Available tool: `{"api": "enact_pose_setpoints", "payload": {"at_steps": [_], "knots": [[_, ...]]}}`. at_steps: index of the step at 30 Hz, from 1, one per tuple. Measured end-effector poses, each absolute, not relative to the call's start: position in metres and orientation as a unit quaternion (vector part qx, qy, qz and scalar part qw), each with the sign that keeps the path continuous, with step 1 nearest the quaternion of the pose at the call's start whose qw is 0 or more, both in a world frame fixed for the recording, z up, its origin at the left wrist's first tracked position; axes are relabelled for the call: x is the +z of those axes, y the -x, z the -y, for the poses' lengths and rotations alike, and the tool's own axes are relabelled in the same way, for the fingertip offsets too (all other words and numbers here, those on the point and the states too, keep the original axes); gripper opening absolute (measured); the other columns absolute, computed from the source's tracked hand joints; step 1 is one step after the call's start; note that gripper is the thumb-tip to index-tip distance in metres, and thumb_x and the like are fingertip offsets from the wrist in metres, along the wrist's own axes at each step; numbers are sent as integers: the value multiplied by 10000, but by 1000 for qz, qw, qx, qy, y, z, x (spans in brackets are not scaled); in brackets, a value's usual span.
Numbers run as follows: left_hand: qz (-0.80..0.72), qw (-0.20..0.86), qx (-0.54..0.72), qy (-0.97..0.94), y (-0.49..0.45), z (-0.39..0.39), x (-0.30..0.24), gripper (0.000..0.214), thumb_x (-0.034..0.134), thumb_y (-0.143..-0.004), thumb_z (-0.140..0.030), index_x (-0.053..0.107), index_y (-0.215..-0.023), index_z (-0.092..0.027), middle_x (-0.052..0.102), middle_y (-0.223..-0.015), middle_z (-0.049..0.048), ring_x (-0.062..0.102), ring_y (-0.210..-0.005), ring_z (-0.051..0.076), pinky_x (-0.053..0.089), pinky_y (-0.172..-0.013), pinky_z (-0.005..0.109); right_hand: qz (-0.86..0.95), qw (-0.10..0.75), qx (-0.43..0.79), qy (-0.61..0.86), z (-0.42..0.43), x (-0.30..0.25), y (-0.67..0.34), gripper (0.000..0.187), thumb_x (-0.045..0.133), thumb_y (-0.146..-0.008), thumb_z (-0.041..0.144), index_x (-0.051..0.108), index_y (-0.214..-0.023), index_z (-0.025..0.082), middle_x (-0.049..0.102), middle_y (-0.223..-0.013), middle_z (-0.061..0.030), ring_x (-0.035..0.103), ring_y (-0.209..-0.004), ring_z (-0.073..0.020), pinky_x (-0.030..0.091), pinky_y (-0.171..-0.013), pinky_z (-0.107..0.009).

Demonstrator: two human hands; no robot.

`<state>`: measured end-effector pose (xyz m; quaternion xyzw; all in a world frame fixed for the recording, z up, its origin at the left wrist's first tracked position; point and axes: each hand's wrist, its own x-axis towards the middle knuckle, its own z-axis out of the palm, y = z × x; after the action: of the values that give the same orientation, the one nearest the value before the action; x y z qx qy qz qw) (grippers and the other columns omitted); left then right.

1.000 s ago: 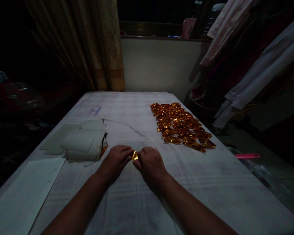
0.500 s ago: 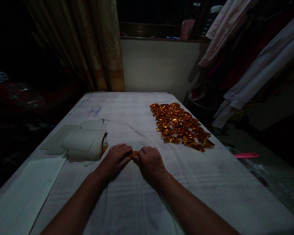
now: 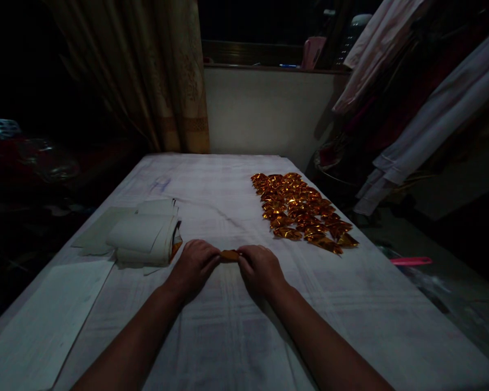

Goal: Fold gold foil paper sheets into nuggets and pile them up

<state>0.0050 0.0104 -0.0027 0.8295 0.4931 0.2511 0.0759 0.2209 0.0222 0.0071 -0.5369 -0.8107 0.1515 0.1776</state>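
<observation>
My left hand (image 3: pixel 192 267) and my right hand (image 3: pixel 261 269) meet at the middle of the table (image 3: pixel 236 336), fingers curled. Between their fingertips they pinch a small folded piece of gold foil paper (image 3: pixel 229 254), held just above the white cloth. To the left of my left hand lies a stack of folded whitish paper sheets (image 3: pixel 142 239) with a gold edge showing. Farther right and back, several folded gold foil pieces (image 3: pixel 299 210) lie spread in rows.
A flat white sheet (image 3: pixel 44 320) lies at the table's near left. A curtain (image 3: pixel 146 76) hangs behind the table, beside a window ledge (image 3: pixel 269 68). Clothes (image 3: pixel 415 108) hang at the right. A pink object (image 3: pixel 411 261) lies on the floor to the right.
My hands have drawn slightly apart, and the gold piece between them now shows wider and flatter than before. The view shifted a little.
</observation>
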Motion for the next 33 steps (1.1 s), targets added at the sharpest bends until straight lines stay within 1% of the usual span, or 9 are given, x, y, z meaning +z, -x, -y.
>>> {"api": "enact_pose_setpoints", "payload": {"at_steps": [2, 4, 10, 18, 21, 23, 25, 28, 33], "knots": [[-504, 83, 262, -819, -8, -8, -4, 183, 544, -978, -312, 690, -948, -207, 700, -839, 30, 631, -843, 205, 452, -850, 376, 781, 189, 191, 564, -23, 8, -224, 199, 610, -925, 180, 697, -1102, 208, 754, -990, -47, 664, -935, -204, 414, -807, -287], [-528, 82, 270, -801, -13, -6, -7, 171, 545, -976, -305, 684, -1001, -209, 705, -868, 32, 632, -851, 208, 456, -847, 373, 772, 184, 201, 574, -24, 9, -225, 162, 601, -925, 183, 698, -1052, 209, 751, -947, -39, 668, -897, -202, 416, -775, -283], [-582, 30, 250, -773, -26, -6, -14, 170, 584, -956, -290, 653, -1066, -179, 710, -900, 68, 632, -911, 259, 462, -849, 398, 787, 183, 173, 563, -25, 6, -224, 122, 594, -915, 144, 686, -964, 209, 731, -973, -46, 658, -915, -194, 421, -796, -279], [-586, 32, 245, -772, -26, -3, -12, 118, 557, -944, -245, 647, -1004, -199, 704, -958, 66, 613, -949, 258, 461, -868, 411, 809, 188, 111, 546, -25, -5, -224, 151, 564, -931, 139, 696, -945, 211, 714, -958, -70, 641, -893, -213, 452, -795, -308], [-581, 34, 247, -775, -26, -2, -12, 136, 542, -942, -223, 665, -1000, -226, 697, -1033, 63, 605, -1007, 255, 456, -905, 422, 830, 207, 76, 513, -20, -7, -220, 231, 533, -968, 186, 694, -1133, 204, 702, -1194, -112, 611, -1114, -256, 454, -938, -377], [-576, 28, 254, -777, -26, -2, -14, 177, 528, -944, -209, 673, -1043, -237, 692, -1144, 73, 594, -1105, 261, 438, -974, 449, 861, 193, 72, 465, -16, -7, -216, 366, 524, -989, 256, 605, -1338, 181, 601, -1412, -130, 493, -1331, -293, 376, -1090, -463], [-574, 23, 257, -777, -25, -4, -19, 217, 513, -949, -198, 666, -1100, -226, 674, -1243, 91, 575, -1194, 269, 418, -1030, 475, 887, 153, 85, 427, -12, -8, -213, 497, 500, -1008, 341, 486, -1468, 153, 482, -1535, -136, 362, -1452, -311, 261, -1181, -542], [-576, 21, 258, -775, -22, -5, -27, 252, 499, -958, -200, 647, -1162, -202, 645, -1329, 115, 545, -1273, 276, 403, -1077, 497, 894, 107, 106, 421, -8, -8, -214, 568, 434, -1034, 426, 398, -1533, 157, 380, -1600, -125, 277, -1505, -306, 163, -1218, -592], [-569, 28, 260, -780, -13, -7, -34, 274, 497, -966, -228, 645, -1196, -220, 644, -1348, 103, 552, -1287, 267, 412, -1097, 501, 882, 73, 105, 454, -6, -6, -232, 570, 406, -1038, 444, 397, -1540, 173, 339, -1617, -113, 256, -1515, -321, 150, -1220, -615]]}}
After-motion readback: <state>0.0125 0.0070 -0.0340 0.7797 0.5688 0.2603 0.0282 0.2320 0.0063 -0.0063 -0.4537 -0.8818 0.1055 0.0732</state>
